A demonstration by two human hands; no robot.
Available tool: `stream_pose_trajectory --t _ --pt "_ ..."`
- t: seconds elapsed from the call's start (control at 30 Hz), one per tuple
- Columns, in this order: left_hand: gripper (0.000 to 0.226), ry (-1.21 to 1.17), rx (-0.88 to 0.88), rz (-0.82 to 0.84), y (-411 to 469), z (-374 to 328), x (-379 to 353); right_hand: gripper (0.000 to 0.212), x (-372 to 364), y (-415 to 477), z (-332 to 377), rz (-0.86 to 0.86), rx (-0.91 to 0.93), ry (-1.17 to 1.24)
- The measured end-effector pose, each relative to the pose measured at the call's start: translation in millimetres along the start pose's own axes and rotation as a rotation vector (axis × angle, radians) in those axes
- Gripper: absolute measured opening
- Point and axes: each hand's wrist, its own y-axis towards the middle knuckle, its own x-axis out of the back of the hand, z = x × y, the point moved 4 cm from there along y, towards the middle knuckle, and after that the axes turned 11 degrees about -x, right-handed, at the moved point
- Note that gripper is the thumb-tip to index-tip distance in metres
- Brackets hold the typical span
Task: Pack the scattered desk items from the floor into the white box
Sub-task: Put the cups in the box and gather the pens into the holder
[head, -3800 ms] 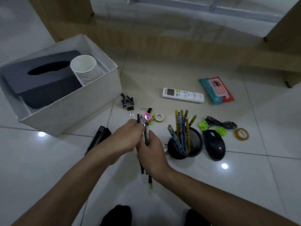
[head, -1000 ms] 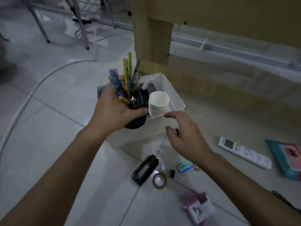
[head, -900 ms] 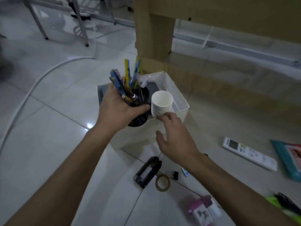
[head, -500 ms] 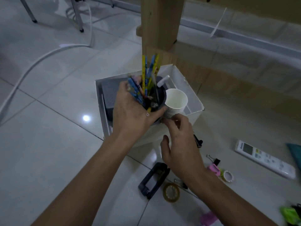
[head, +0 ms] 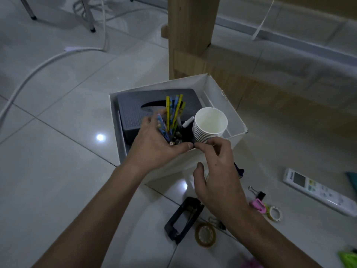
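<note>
The white box (head: 216, 89) stands on the floor with a grey tissue box (head: 133, 107) inside. My left hand (head: 156, 146) grips a black pen holder (head: 183, 135) full of coloured pencils (head: 173, 111), low inside the box in front of the tissue box. My right hand (head: 218, 171) reaches over the box's near wall, and its fingertips touch the bottom of a stack of white paper cups (head: 209, 124) beside the holder. Whether the fingers pinch the stack is unclear.
On the floor near my right wrist lie a black stapler (head: 181, 219), a tape roll (head: 205, 234), binder clips (head: 257, 193), a small white tape ring (head: 275, 213) and a white remote (head: 316, 190). A wooden desk leg (head: 191, 35) rises just behind the box. A white cable (head: 38, 64) runs at left.
My left hand carried the pen holder over to the box and lowered it in beside the cups. My right hand came up to the cup stack.
</note>
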Motion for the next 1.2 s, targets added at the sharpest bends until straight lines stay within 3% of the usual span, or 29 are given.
stream_pose_trajectory --t 0.27,0.5,0.63,0.8,1.0,1.07,1.2 --pt "0.096 -0.177 0.094 0.110 -7.4 -6.2 13.1 0.048 1.1 1.2 -0.4 0.012 0.009 -0.042" --pt "0.063 -0.118 0.236 0.091 -13.1 -2.9 28.0 0.050 3.8 0.2 -2.1 0.041 0.001 -0.051" --pt "0.020 0.045 0.242 0.210 -7.0 -7.3 32.5 0.051 3.8 1.2 -1.7 0.055 0.001 -0.071" --pt "0.025 0.168 0.206 0.192 -0.9 -11.7 37.2 0.051 3.2 0.3 -1.1 0.061 0.005 -0.062" --pt "0.019 0.255 -0.080 0.150 -7.7 -10.9 33.8 0.050 2.5 0.4 -2.3 0.059 0.007 -0.055" --pt "0.015 0.253 -0.060 0.159 -8.2 -7.7 31.8 0.050 2.0 1.5 -2.5 0.055 0.011 -0.043" --pt "0.016 0.269 0.076 0.345 -2.1 -2.0 22.9 0.051 1.5 0.3 -3.6 0.046 0.019 -0.014"
